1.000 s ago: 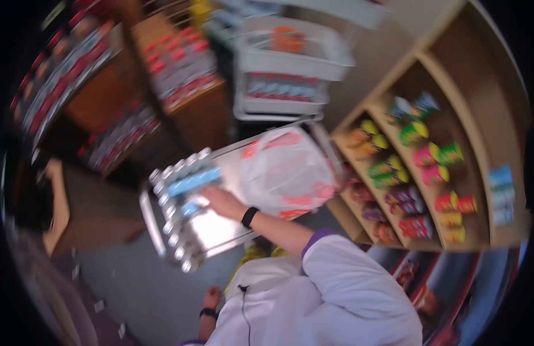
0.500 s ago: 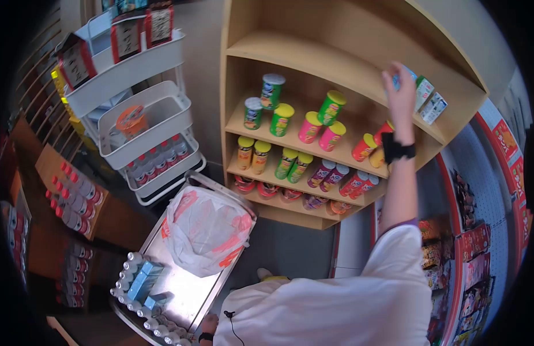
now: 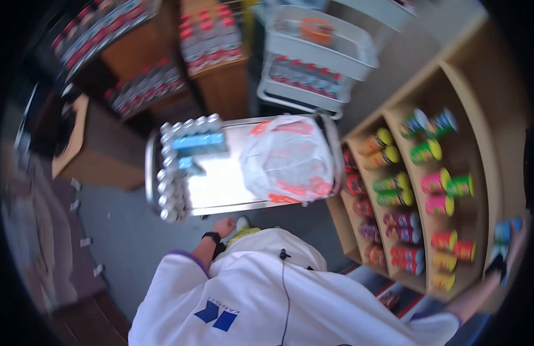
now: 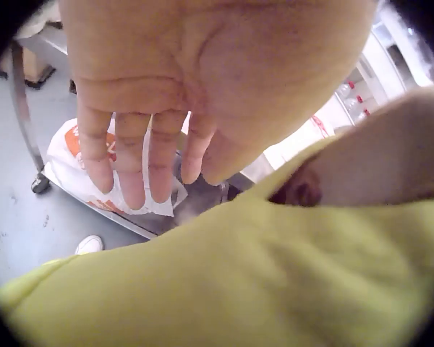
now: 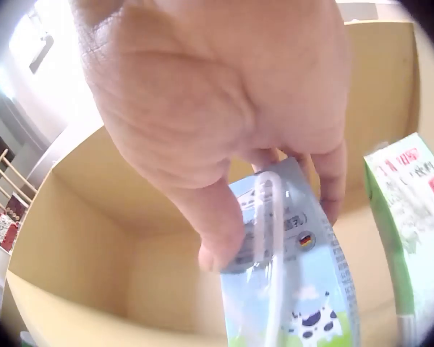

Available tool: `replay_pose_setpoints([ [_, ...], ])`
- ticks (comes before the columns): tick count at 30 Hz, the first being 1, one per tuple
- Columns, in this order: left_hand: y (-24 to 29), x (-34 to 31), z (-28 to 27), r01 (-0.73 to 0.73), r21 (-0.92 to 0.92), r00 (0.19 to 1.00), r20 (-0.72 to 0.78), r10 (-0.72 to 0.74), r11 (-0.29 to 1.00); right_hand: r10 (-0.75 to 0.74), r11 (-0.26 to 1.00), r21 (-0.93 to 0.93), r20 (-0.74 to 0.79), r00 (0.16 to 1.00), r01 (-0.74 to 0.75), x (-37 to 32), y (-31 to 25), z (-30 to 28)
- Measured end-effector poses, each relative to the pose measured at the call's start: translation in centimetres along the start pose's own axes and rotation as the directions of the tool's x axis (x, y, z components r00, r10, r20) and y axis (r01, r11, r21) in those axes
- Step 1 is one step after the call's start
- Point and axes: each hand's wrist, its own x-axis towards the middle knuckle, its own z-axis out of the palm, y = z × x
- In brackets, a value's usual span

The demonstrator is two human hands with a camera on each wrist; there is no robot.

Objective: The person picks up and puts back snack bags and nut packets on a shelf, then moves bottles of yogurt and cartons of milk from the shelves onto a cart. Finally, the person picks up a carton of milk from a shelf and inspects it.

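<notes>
In the right wrist view my right hand (image 5: 224, 94) pinches the upper part of a blue milk carton (image 5: 286, 267) with a straw on its front, thumb on one side and fingers on the other. A green and white carton (image 5: 412, 210) stands to its right on the shelf. The head view shows the right hand (image 3: 516, 239) at the far right edge, by blue cartons (image 3: 502, 232). My left hand (image 4: 210, 72) hangs with loose, extended fingers above the lower part of the cart; in the head view the left hand (image 3: 224, 226) is below the cart's edge.
A metal cart (image 3: 215, 196) carries silver-topped cans (image 3: 169, 190), blue cartons (image 3: 198, 142) and a white plastic bag (image 3: 287, 158). Snack tubes (image 3: 437, 183) line the wooden shelf (image 3: 480, 144). Beyond the cart are a white trolley (image 3: 313, 52) and red-capped bottles (image 3: 209, 40).
The head view has swung from the shelf back over the cart. My right hand, over the cart one second ago, is at the shelf. The left hand still hangs beside the cart.
</notes>
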Motion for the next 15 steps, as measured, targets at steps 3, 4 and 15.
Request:
replay_pose_setpoints([
  [3, -1.3, -2.3, 0.0, 0.163, -0.113, 0.986, -0.012, -0.166, 0.98, -0.242, 0.923, -0.318, -0.037, 0.969, 0.219, -2.6, -6.1, 1.2],
  [4, -2.0, -2.8, 0.1, 0.207, -0.14, 0.977, -0.018, -0.211, 0.968, -0.367, 0.845, -0.425, -0.023, 0.93, 0.324, -3.9, -9.6, 2.0],
  [15, -3.4, -9.3, -1.3, 0.286, -0.15, 0.95, -0.089, -0.301, 0.946, -0.785, 0.518, 0.724, 0.19, 0.589, 0.456, -27.2, -59.6, 34.3],
])
